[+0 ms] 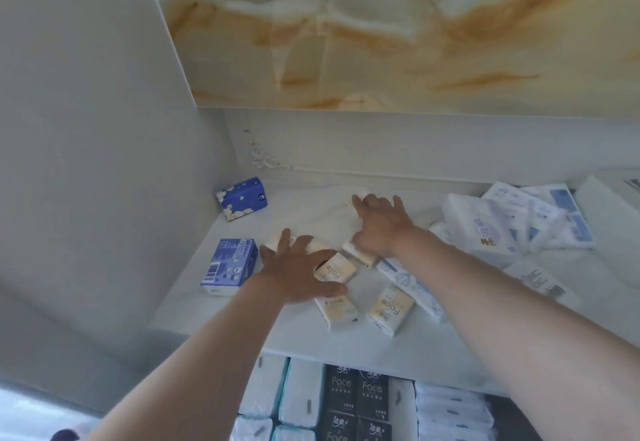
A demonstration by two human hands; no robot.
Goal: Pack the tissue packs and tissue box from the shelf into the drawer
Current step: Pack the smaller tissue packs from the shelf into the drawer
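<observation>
- White shelf (pixel 346 347), head view: tissue packs lie scattered across it, none lifted.
- Left hand (pixel 294 269): palm down, fingers straight and spread over the yellow packs (pixel 337 269). It grips nothing, only presses. The thumb reaches right across the top edge of a "Face" pack (pixel 341 312).
- Right hand (pixel 381 224): also flat, with fingers splayed. The fingertips rest on a pale pack (pixel 358 196) at the back and the heel of the palm on a cream pack (pixel 360 254). No finger curls round anything.
- The hands are apart, the right set further back than the left.
- Loose pack (pixel 391 309): yellow, lettered "Face", near the front edge and right of the left thumb. Neither hand touches it.
- Whisk pack (pixel 412 284): white with a blue line drawing, just beside the loose pack and partly under the right forearm.
- Blue packs: one (pixel 230 265) lies barcode up, just left of the left hand. The other (pixel 242 198) sits further back, near the wall corner.
- Big white packs (pixel 491 226) are heaped and overlapping at the shelf's right end.
- I cannot tell the tissue box from the packs there.
- Drawer (pixel 519 420): open below the shelf's front edge. White packs (pixel 301 392) and black packs (pixel 356 395) stand in it in rows, side by side.
- Marble panel (pixel 381 25): orange-veined, on the wall above the shelf.
</observation>
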